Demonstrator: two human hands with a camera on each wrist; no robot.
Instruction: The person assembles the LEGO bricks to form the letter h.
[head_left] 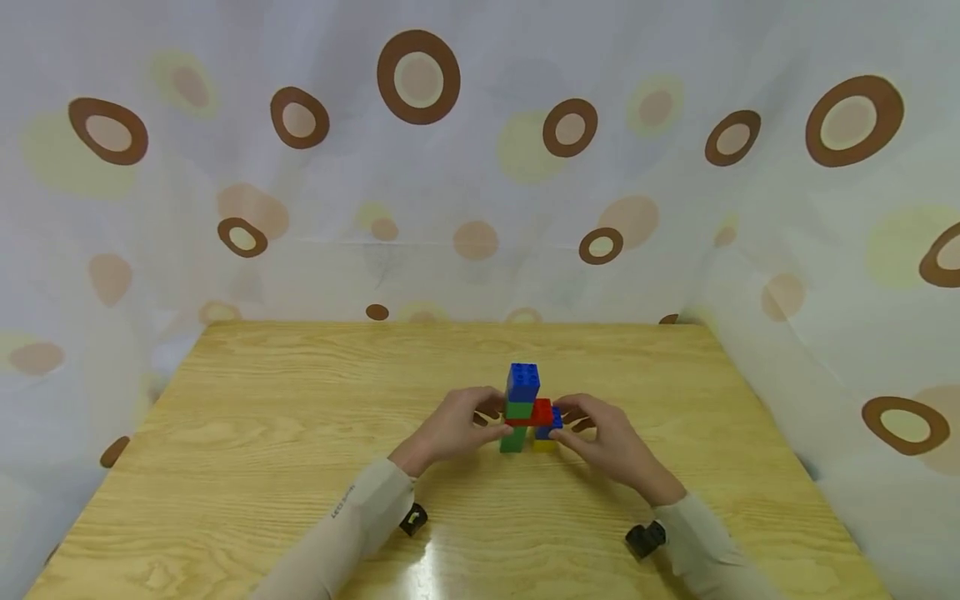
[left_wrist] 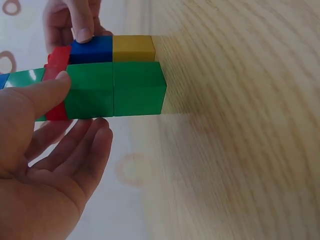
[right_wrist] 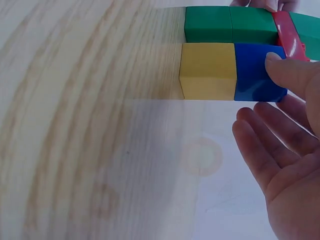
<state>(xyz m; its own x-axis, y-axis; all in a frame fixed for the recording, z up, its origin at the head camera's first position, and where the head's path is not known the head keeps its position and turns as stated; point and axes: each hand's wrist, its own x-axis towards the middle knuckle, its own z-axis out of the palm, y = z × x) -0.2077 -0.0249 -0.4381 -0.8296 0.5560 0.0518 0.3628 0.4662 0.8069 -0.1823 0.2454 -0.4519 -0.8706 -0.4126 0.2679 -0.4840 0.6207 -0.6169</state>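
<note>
A small structure of toy building bricks stands upright on the table. Two stacked green bricks (left_wrist: 138, 89) form one leg; a yellow brick (right_wrist: 207, 72) under a blue brick (right_wrist: 250, 80) forms the other. Across both lies a flat red brick (head_left: 542, 412). Above its left end sit a green brick (head_left: 518, 410) and a tall blue part (head_left: 522, 383) with studs on top. My left hand (head_left: 457, 423) pinches the left side, its thumb on the red brick. My right hand (head_left: 611, 440) grips the blue brick of the right leg, thumb on its near face.
The wooden table (head_left: 300, 400) surrounds the bricks. A pale curtain (head_left: 480, 183) with brown rings hangs behind it and along both sides. Small black devices, a left one (head_left: 414, 519) and a right one (head_left: 645, 540), sit by the sleeves.
</note>
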